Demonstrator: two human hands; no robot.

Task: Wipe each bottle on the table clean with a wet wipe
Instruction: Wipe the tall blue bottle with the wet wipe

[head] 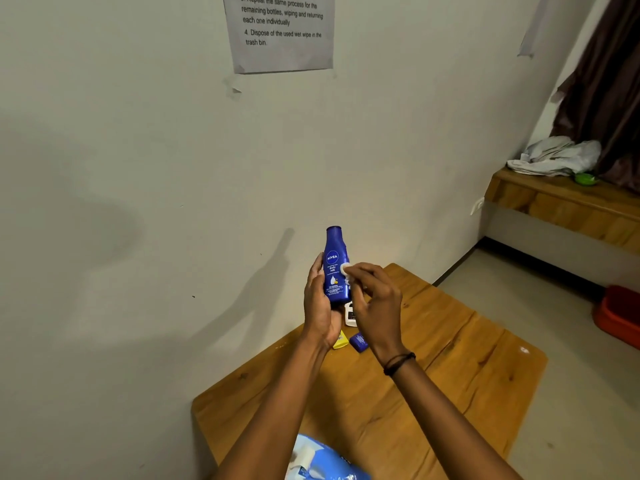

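The left hand (320, 306) grasps a blue Nivea bottle (335, 268) around its lower body, holding it upright above the far end of the wooden table (450, 358), with the cap end down in the palm and the label facing the camera. The right hand (375, 303) pinches a small white wet wipe (346, 271) between fingertips and thumb, pressed against the bottle's right side near the middle of the label. A dark band sits on the right wrist.

Behind the hands, on the table near the wall, lie a white bottle (350, 315), a yellow item (341, 341) and a small dark blue container (359, 342); the hands cover much of them, so their shapes are hard to make out. At the near edge of the table rests a blue and white wipe packet (325, 460), seemingly open at the top. A printed instruction sheet (280, 32) is taped to the wall above. To the right, a wooden ledge (554, 199) carries crumpled white cloth (554, 155).
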